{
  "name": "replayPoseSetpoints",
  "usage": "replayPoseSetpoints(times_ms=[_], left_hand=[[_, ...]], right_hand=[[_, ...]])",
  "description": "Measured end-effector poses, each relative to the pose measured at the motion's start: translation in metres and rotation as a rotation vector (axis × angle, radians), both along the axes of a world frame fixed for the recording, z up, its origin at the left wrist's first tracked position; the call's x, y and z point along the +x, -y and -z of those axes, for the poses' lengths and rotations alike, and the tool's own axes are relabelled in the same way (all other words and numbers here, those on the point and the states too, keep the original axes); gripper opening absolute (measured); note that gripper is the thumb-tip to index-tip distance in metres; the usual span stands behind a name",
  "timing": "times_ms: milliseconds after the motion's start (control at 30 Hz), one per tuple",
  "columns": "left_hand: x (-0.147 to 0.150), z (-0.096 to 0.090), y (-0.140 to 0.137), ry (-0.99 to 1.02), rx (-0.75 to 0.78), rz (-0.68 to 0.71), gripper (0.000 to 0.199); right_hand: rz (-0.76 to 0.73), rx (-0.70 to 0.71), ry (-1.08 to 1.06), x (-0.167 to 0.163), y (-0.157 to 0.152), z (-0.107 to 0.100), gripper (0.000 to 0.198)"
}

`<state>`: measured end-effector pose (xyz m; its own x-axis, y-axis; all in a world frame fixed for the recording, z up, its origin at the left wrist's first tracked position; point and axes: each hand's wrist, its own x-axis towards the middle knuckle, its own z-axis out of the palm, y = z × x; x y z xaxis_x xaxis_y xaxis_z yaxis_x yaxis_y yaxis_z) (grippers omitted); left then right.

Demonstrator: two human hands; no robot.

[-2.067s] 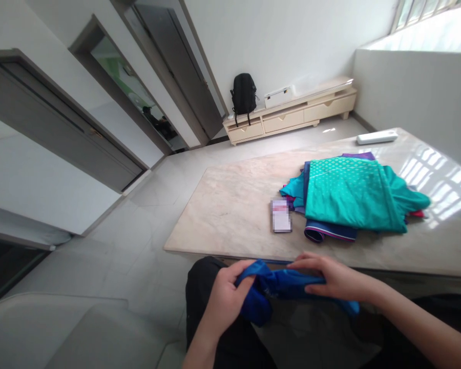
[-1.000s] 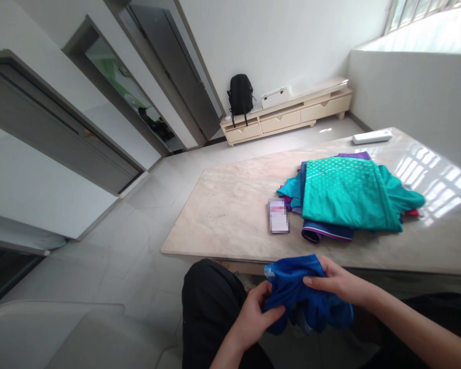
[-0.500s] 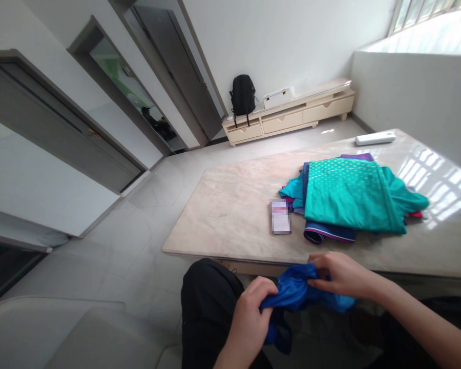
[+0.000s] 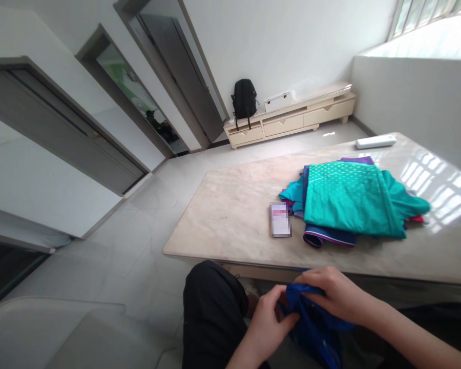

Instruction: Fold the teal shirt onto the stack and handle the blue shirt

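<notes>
A blue piece of clothing [image 4: 315, 328] hangs bunched between my two hands, below the table's near edge and over my lap. My left hand [image 4: 271, 318] is closed on its left side, thumb and fingers pinching the cloth. My right hand [image 4: 330, 292] grips its upper right part, with the fingertips partly hidden by folds. The garment's kind is not clear from its crumpled shape. Beyond my hands, a pile of folded clothes lies on the table, with a teal patterned shirt [image 4: 349, 202] on top and a navy collar [image 4: 328, 236] sticking out beneath.
A blurred phone-like rectangle [image 4: 280, 220] lies on the marble table [image 4: 223, 215] left of the pile. A white oblong object [image 4: 375, 141] is at the far edge. Further back, a black backpack [image 4: 245, 98] sits on a low cabinet [image 4: 284, 125]. A person [image 4: 159, 125] appears through a doorway.
My hands have come closer together and slightly lower. The blue cloth, stretched sideways before, now hangs down in a bunch. The clothes pile has stayed in place.
</notes>
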<state>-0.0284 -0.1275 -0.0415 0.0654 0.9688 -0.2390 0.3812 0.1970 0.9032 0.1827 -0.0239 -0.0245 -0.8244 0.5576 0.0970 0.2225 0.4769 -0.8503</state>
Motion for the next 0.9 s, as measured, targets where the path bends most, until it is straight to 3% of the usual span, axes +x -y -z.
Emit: replayPoseSetpoints(times_ms=[100,233,333,567,733,800,900], left_hand=[[-0.002,0.012,0.000,0.045,0.041,0.002,0.010],[-0.006,0.014,-0.001,0.183,0.071,-0.220,0.026],[-0.008,0.007,0.000,0.092,0.139,-0.305,0.026],[-0.008,0.005,0.001,-0.219,0.313,-0.210,0.026],[-0.020,0.013,-0.004,-0.391,0.503,0.048,0.030],[-0.026,0.015,-0.006,-0.428,0.499,0.090,0.024],[-0.032,0.016,-0.008,-0.357,0.380,0.016,0.020]], right_hand=[[0.036,-0.012,-0.039,0.004,0.000,-0.003,0.029],[0.155,0.050,-0.038,0.009,-0.004,0.001,0.031],[0.241,0.091,-0.016,0.011,-0.008,0.005,0.027],[0.185,0.027,-0.141,0.007,-0.011,0.009,0.017],[0.197,0.048,-0.084,0.010,-0.011,0.017,0.017],[0.230,0.089,-0.081,0.012,-0.012,0.021,0.020],[0.295,0.121,-0.069,0.014,-0.013,0.025,0.023]])
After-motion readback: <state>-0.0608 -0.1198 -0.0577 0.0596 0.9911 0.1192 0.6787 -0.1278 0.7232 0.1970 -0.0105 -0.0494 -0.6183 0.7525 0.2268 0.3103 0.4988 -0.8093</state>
